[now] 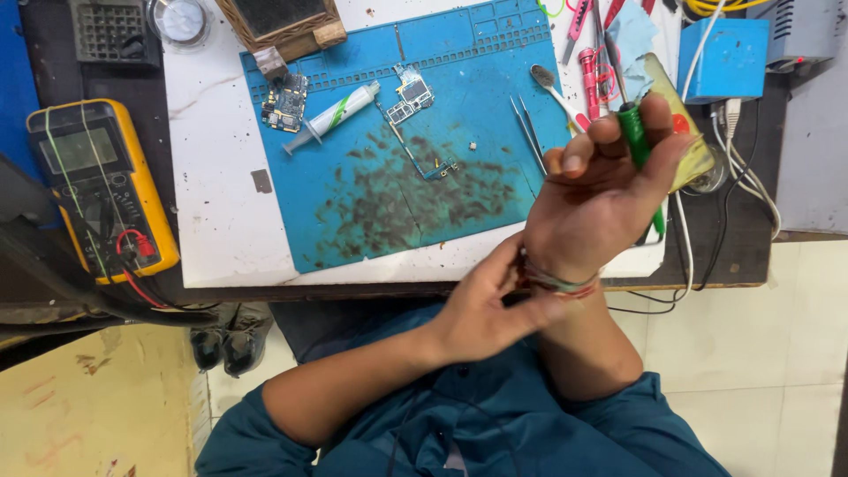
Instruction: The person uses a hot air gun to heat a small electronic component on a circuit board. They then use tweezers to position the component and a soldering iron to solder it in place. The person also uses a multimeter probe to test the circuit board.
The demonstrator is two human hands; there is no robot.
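The blue work mat (389,177), the largest thing on the white board (212,177), filled the upper middle of the frame, its lower half smeared with dark stains. At the left edge lay a yellow multimeter (97,190) with red and black leads trailing off it. A blue box (729,57) stood in the upper right with white cables running down beside it.

On the mat, toward its top, lay a white and green syringe (334,115) set aslant, a small circuit board (284,104) to its left and another bare circuit board (412,93) to its right. Metal tweezers (528,132) lay near the mat's right edge, just left of the raised hand.

The right hand (601,199) was lifted at right of centre, its thumb and fingers closed around a green-handled screwdriver (634,132), which stood nearly upright with its dark shaft pointing to the top of the frame. The hand hid part of the mat's right edge and a yellowish object behind it. The left hand (481,309) sat lower, in the middle, its fingers wrapped about the right wrist at a coloured thread band (556,283).
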